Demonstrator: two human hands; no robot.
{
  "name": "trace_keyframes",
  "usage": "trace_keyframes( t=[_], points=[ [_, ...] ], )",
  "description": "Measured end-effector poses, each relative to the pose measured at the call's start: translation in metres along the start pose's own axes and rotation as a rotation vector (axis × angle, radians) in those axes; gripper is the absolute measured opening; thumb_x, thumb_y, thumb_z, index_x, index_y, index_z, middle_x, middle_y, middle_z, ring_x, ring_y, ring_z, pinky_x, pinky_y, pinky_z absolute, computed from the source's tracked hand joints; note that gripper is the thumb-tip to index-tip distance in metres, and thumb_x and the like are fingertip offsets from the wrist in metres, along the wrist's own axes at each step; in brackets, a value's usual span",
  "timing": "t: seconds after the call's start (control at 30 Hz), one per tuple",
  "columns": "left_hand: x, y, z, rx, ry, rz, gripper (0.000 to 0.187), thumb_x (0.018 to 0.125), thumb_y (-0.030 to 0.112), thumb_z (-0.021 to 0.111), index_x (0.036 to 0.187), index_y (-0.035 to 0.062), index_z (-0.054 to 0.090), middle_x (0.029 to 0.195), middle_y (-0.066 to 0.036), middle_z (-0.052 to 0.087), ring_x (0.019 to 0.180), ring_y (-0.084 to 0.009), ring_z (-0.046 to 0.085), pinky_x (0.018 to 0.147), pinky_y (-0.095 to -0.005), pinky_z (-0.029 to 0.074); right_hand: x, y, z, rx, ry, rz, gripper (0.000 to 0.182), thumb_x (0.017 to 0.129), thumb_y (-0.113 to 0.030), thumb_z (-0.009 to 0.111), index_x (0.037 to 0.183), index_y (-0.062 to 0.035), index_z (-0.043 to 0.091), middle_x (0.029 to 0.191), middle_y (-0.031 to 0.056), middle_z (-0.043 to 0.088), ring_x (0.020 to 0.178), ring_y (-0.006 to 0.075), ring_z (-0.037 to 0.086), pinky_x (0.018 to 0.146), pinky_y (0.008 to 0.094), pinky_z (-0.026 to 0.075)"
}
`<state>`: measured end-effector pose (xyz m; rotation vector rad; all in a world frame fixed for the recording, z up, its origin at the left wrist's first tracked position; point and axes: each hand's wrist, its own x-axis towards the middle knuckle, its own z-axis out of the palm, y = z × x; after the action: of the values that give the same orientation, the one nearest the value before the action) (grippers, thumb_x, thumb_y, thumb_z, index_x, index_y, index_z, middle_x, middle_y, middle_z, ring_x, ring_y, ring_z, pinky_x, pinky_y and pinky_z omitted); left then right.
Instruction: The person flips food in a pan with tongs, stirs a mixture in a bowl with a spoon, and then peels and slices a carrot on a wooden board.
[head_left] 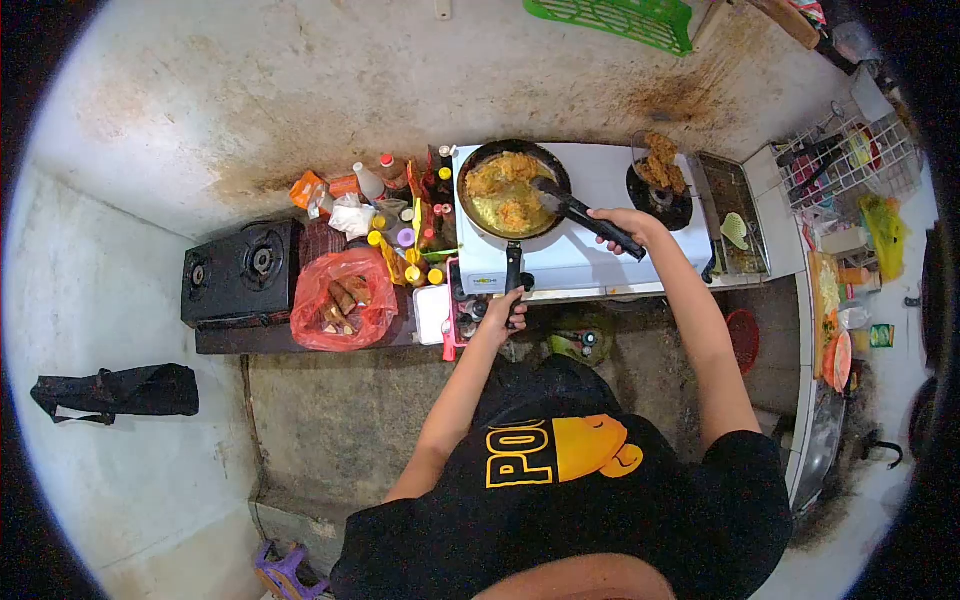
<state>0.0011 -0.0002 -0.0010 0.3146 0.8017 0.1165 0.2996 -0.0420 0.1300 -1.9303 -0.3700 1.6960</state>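
My left hand [503, 314] is closed around the black handle of a frying pan [567, 176] on the white stove. Several golden battered pieces [514, 213] lie in bubbling oil inside the pan. My right hand [627, 229] grips a pair of black tongs [585, 215], whose tips reach over the pan's right side, close to the food. Whether the tips touch a piece cannot be made out. To the right of the pan, browned fried pieces [662, 165] sit in a strainer or dish over the other burner.
Bottles and packets [405, 215] crowd the counter left of the white stove [600, 262]. Farther left are a red plastic bag [345, 300] with roots inside and a black two-burner stove [240, 270]. A wire dish rack [840, 165] and chopping board [826, 300] stand at right.
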Motion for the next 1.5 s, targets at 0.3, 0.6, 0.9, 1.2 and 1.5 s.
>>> trace_keyframes(
  t=[0.3,0.6,0.9,1.2,1.5],
  points=[
    [0.001,0.0,0.001,0.002,0.023,-0.013,0.018,0.085,0.024,0.06,0.087,0.0125,0.046,0.055,0.002,0.04,0.039,-0.0075,0.031,0.039,-0.0234,0.027,-0.025,-0.003,0.01,-0.022,0.222,-0.065,0.039,0.084,-0.042,0.06,0.084,-0.0041,0.05,0.062,0.0073,0.051,0.039,0.0145,0.046,0.033,0.0283,0.039],
    [-0.001,0.0,0.006,0.007,0.027,0.011,0.017,0.086,0.025,0.058,0.084,0.0126,0.046,0.055,0.002,0.041,0.038,-0.0074,0.029,0.039,-0.0233,0.026,0.023,0.018,0.049,-0.137,0.529,-0.201,0.036,0.08,-0.027,0.066,0.064,0.005,0.058,0.054,0.012,0.056,0.039,0.0212,0.053,0.035,0.0346,0.041],
    [0.001,-0.001,0.002,0.002,0.005,0.01,0.02,0.085,0.026,0.06,0.082,0.0124,0.046,0.055,0.002,0.04,0.038,-0.007,0.029,0.038,-0.0234,0.026,0.035,0.014,0.059,-0.367,0.63,-0.257,0.037,0.077,-0.029,0.064,0.064,0.0053,0.061,0.06,0.0171,0.061,0.05,0.0278,0.06,0.051,0.0394,0.048],
    [0.0,-0.001,0.005,0.053,-0.001,-0.01,0.021,0.087,0.029,0.057,0.086,0.0139,0.043,0.058,0.002,0.041,0.042,-0.0069,0.03,0.042,-0.0224,0.028,0.045,-0.039,0.128,-0.703,0.75,-0.543,0.039,0.077,-0.032,0.064,0.08,0.0067,0.065,0.077,0.026,0.063,0.074,0.036,0.064,0.069,0.0429,0.051],
    [0.0,0.002,0.003,0.064,0.018,-0.034,0.019,0.089,0.03,0.055,0.092,0.0138,0.045,0.057,0.002,0.04,0.041,-0.0068,0.029,0.042,-0.0229,0.027,0.043,-0.023,0.15,-0.768,0.643,-0.472,0.035,0.078,-0.03,0.063,0.087,0.0037,0.064,0.091,0.0249,0.063,0.089,0.0384,0.061,0.076,0.0454,0.049]
  ],
)
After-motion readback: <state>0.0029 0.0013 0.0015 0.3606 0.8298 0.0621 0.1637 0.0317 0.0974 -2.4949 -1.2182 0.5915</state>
